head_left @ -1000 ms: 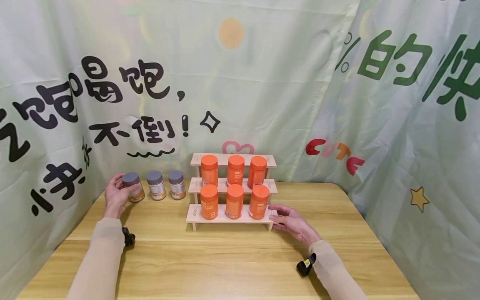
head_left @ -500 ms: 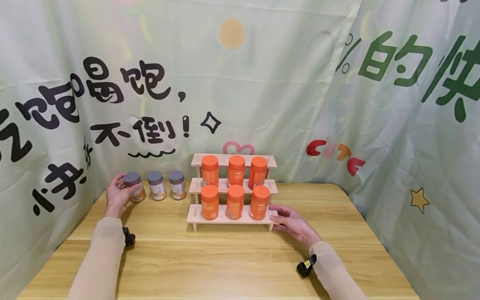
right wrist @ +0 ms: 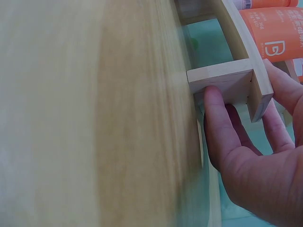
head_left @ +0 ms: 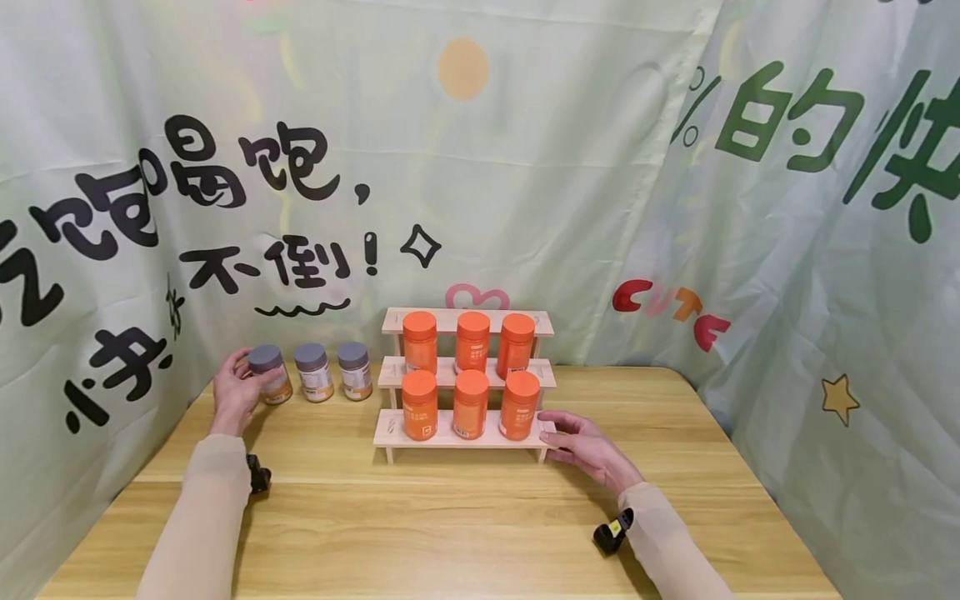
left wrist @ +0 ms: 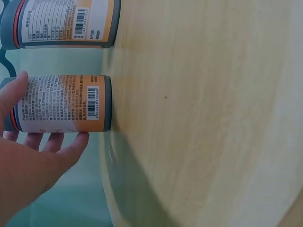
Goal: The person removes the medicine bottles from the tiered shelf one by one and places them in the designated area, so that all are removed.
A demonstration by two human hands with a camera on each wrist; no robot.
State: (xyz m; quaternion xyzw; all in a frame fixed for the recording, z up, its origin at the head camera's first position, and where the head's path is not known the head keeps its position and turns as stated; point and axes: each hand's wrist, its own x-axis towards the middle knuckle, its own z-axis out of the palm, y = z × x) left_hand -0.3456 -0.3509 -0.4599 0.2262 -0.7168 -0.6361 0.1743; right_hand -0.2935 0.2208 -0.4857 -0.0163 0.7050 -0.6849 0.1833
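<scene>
At the left, my left hand (head_left: 234,396) holds an upright grey-lidded jar (head_left: 278,388) by its side and lid. In the left wrist view the thumb lies over this jar (left wrist: 59,101) near the lid, while the fingertips touch its side. My right hand (head_left: 592,452) grips the right end of a three-tier wooden display stand (head_left: 387,428). Seen from the right wrist, the thumb lies at the board's upper side and a finger presses the stand's leg (right wrist: 222,80). Orange jars (head_left: 470,408) stand three on the bottom tier and three on the middle one.
Two more grey-lidded jars (head_left: 314,373) stand on the wooden table (head_left: 465,525) between the left hand and the stand. A printed cloth backdrop (head_left: 540,192) hangs close behind the table and along both sides.
</scene>
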